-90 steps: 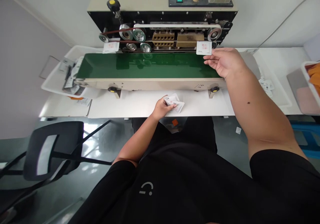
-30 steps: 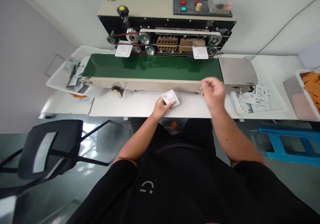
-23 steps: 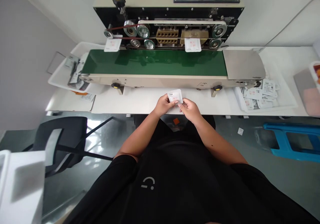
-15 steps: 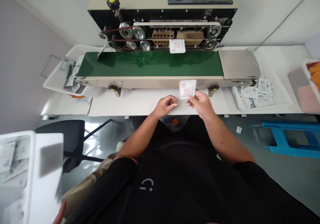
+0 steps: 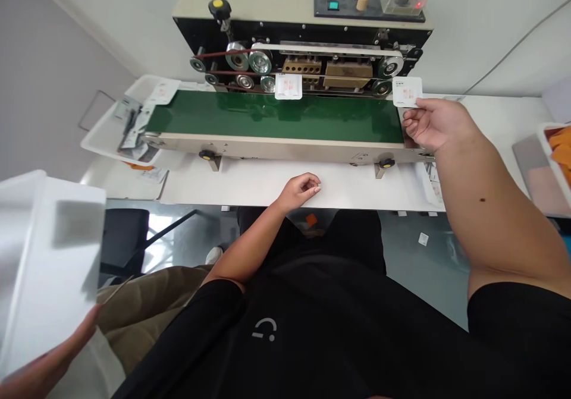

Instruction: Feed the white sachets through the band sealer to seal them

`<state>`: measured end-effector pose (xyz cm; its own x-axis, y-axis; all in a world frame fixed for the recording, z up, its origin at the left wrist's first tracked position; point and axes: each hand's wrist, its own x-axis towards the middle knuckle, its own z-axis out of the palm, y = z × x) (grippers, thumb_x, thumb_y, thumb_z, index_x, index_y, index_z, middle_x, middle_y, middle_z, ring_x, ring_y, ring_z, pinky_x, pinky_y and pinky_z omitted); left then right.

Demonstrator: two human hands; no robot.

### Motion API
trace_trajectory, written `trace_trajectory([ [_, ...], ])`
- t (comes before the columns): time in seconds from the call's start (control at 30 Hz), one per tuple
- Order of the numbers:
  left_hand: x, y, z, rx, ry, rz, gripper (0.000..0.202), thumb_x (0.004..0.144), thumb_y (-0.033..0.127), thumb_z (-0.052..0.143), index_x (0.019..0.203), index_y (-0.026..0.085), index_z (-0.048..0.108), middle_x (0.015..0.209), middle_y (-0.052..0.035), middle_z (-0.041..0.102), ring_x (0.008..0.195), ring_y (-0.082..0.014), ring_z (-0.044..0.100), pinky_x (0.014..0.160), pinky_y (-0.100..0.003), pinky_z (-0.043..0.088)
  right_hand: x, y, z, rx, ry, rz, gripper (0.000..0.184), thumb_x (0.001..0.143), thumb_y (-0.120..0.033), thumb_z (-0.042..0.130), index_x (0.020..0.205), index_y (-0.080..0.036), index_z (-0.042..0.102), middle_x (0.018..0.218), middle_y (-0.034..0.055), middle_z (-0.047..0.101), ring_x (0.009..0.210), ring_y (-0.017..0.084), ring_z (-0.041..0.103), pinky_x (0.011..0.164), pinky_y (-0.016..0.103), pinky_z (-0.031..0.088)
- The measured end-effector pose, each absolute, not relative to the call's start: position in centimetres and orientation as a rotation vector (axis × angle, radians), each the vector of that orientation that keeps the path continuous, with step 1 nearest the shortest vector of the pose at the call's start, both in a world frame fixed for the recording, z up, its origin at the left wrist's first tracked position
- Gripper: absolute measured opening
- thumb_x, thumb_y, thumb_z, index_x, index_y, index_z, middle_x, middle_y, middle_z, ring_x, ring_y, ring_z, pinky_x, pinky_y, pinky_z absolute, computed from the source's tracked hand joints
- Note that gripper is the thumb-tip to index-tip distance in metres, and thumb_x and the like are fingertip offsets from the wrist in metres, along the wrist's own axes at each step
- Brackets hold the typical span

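Observation:
A small white sachet (image 5: 407, 93) with red print is pinched between the thumb and fingers of my right hand (image 5: 432, 124). It is upright at the right end of the sealing machine (image 5: 303, 27), beside the rollers. Another printed sachet (image 5: 288, 86) sits in the machine's band above the green conveyor belt (image 5: 267, 119). At the belt's left end a further sachet (image 5: 163, 91) lies over the bin there. My left hand (image 5: 300, 191) rests on the white table's front part, loosely curled, thumb apart from the fingers, holding nothing.
A white bin (image 5: 100, 140) with sachets stands left; another (image 5: 428, 185), partly behind my right arm, stands right. Orange items fill a container (image 5: 559, 143) at far right. At lower left another person's hand (image 5: 66, 339) holds a white tub (image 5: 57, 268).
My right hand has carried its sachet right and up to the machine's right end. The sachet in the band has moved left. The other person's tub has tilted; my left hand stays put.

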<state>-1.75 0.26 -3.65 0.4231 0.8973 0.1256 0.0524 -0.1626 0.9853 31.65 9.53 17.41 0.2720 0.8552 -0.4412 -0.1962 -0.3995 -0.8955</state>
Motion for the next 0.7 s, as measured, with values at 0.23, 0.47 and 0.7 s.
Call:
trace_trajectory([
  [0.23,-1.8,0.1,-3.4,1.545,0.874,0.926,0.040,0.094,0.054,0.077,0.109,0.017,0.073,0.096,-0.0080,0.074,0.086,-0.0166,0.069,0.080,-0.029,0.056,29.3,12.1,17.5,-1.580,-0.628,1.406,0.027,0.116,-0.013,0.034,0.095,-0.014,0.051,0.067,0.0003,0.052,0.061,0.006,0.047,0.053,0.011,0.034],
  [0.47,-1.9,0.2,-3.6,1.537,0.895,0.932,0.040,0.094,0.054,0.077,0.110,0.017,0.073,0.096,-0.0084,0.074,0.087,-0.0167,0.069,0.080,-0.029,0.056,27.1,11.5,18.1,-1.662,-0.960,1.383,0.024,0.117,-0.029,0.045,0.110,-0.012,0.062,0.074,0.0052,0.065,0.060,0.010,0.059,0.046,0.016,0.040],
  [0.7,-2.0,0.2,-3.7,1.542,0.889,0.957,0.041,0.094,0.056,0.076,0.109,0.018,0.073,0.093,-0.0072,0.074,0.085,-0.0163,0.070,0.078,-0.029,0.055,38.5,6.2,16.0,-1.585,-0.940,0.099,0.026,0.106,-0.014,0.046,0.111,-0.017,0.071,0.076,0.0068,0.065,0.057,0.009,0.057,0.054,0.022,0.042],
])
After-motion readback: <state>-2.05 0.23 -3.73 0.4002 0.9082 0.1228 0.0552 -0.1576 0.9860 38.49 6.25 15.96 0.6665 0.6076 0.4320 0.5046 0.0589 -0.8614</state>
